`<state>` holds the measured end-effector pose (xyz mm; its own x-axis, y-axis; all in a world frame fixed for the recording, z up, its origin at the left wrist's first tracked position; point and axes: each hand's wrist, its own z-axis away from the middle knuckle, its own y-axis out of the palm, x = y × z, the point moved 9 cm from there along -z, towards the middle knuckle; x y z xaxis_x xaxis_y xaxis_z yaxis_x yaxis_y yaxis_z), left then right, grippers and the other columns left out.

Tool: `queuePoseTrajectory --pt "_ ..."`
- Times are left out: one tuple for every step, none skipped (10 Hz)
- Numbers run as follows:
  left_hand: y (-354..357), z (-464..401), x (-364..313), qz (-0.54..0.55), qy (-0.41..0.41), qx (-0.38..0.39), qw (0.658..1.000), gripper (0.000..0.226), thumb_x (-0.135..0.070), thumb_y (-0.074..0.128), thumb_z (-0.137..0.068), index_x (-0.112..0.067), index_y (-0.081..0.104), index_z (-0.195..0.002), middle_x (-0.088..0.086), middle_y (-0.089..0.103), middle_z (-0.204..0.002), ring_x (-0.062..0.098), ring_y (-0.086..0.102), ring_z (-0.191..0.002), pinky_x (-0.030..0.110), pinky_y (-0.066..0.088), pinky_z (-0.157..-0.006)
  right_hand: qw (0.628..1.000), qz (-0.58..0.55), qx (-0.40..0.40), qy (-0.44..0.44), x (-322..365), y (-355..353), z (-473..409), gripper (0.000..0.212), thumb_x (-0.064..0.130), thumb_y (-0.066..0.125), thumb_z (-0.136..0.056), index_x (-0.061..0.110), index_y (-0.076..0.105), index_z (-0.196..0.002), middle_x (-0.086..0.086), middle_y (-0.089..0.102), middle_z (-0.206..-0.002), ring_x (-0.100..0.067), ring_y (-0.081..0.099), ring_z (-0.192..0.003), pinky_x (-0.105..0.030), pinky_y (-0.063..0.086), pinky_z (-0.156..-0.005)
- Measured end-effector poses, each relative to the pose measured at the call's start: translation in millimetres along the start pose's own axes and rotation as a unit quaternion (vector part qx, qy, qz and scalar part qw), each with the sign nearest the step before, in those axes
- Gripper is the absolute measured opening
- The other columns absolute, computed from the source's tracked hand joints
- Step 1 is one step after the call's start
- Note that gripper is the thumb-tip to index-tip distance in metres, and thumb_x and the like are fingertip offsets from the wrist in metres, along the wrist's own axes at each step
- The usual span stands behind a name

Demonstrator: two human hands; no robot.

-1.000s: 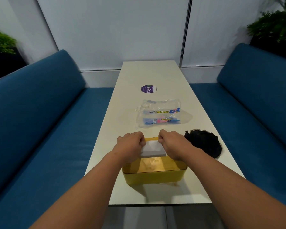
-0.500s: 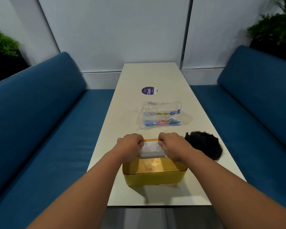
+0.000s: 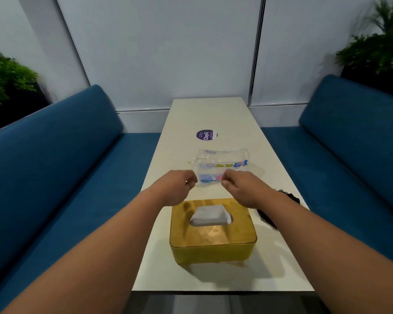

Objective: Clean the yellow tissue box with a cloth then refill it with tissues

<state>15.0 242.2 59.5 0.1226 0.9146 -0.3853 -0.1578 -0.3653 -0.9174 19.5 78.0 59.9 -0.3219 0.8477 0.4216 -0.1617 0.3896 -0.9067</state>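
Hands (image 3: 210, 185) empty, curled, above box (image 3: 213, 243) | tissue (image 3: 210, 215) in slot

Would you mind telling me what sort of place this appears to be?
Probably an office or café booth: two long blue upholstered benches flank a narrow white table, with green potted plants behind them.
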Motion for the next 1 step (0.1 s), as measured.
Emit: queuePoseTrajectory --pt "-37.0 -7.4 -17.0 -0.023 0.020 -0.053 0.998 0.027 -0.028 0.042 -0.101 -0.021 0.057 -0.122 0.000 0.062 -0.119 0.017 0.055 -0.096 0.026 0.044 -0.080 0.999 -0.010 -0.030 -0.023 11.9 -30.9 -8.9 0.025 0.036 0.043 -0.100 0.019 0.057 -0.112 -0.002 0.063 -0.107 -0.019 0.057 -0.092 -0.037 0.051 -0.084"
